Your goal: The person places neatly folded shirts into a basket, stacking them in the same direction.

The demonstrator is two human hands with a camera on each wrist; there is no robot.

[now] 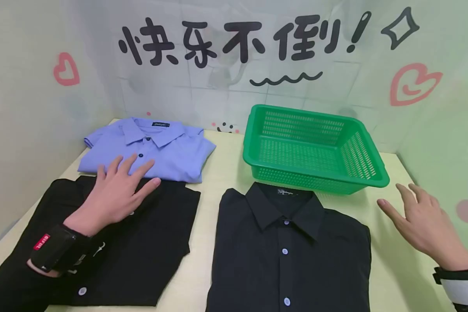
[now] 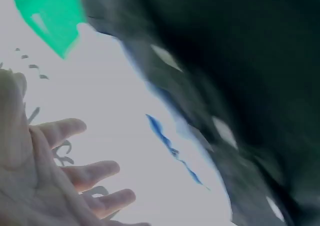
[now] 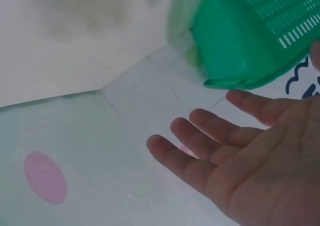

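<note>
1. Stock: we find three garments on the table (image 1: 200, 260). A folded blue shirt (image 1: 175, 156) lies at the back left, a black garment (image 1: 152, 251) directly in front of it, and a buttoned black shirt (image 1: 249, 260) at front centre, collar towards the green basket (image 1: 296, 178).
2. Left hand (image 1: 117, 190): over the black garment, fingertips at the blue shirt's lower part. Fingers spread apart, clamped on nothing; we cannot tell whether they touch cloth.
3. Right hand (image 1: 427, 221): right of the black shirt, near the basket's front right corner. Fingers slightly apart, holding nothing; the right wrist view agrees.
4. Step in hand: we judge it a pause between grips, with garment handling the likely work.
5. Next move: in our judgement, it calls for lowering both hands to one garment and pinching its edges evenly, lest the folds slip.
</note>
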